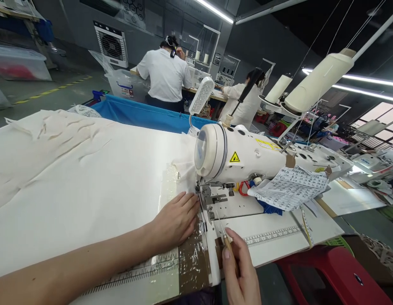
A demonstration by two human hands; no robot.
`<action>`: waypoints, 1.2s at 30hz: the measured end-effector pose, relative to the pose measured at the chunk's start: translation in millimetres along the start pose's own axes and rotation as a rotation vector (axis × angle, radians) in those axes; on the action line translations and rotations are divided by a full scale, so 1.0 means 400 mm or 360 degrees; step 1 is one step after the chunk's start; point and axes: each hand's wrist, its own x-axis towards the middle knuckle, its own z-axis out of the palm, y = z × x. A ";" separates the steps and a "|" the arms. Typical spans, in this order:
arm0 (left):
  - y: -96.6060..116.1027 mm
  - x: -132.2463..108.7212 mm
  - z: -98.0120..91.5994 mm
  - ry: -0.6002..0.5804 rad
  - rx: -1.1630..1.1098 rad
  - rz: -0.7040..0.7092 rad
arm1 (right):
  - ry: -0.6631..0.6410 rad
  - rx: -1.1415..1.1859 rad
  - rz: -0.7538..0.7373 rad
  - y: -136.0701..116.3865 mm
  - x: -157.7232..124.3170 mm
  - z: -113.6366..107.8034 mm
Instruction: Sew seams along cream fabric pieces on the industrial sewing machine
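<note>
My left hand (179, 217) lies flat with its fingers stretched forward, just left of the needle area of a white sewing machine (243, 154). Cream fabric (185, 173) sits just beyond its fingertips, beside the machine head. Between my thumb and fingers, my right hand (242, 267) grips an awl (227, 245) with a wooden handle, its thin metal point aimed up toward the machine bed. A white strip (212, 256) runs from near the needle to the table's front edge, between my hands. Whether the left fingers touch any fabric I cannot tell.
More cream fabric (46, 148) lies across the left of the white table (120, 178). Paper sheets (291, 188) hang on the machine by red-handled scissors (243, 188). Thread cones (320, 82) stand above. Two people in white work beyond a blue cloth bin (142, 115). A red stool (352, 271) is at right.
</note>
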 end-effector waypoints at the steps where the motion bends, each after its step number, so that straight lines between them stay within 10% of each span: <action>1: -0.002 0.002 0.000 -0.0009 0.0002 -0.0006 | -0.0014 -0.0014 -0.0082 -0.004 0.006 0.005; 10: -0.022 0.031 -0.021 -0.0115 -0.0200 -0.0120 | -0.0212 -0.0320 -0.0900 -0.043 0.094 0.088; 29: -0.054 0.027 0.011 0.0029 -0.0269 -0.0176 | -0.0079 -0.1141 -0.0969 -0.052 0.117 0.148; 36: -0.094 -0.001 0.013 0.0423 -0.0225 0.0036 | -0.0029 -0.0798 -0.0829 -0.068 0.087 0.109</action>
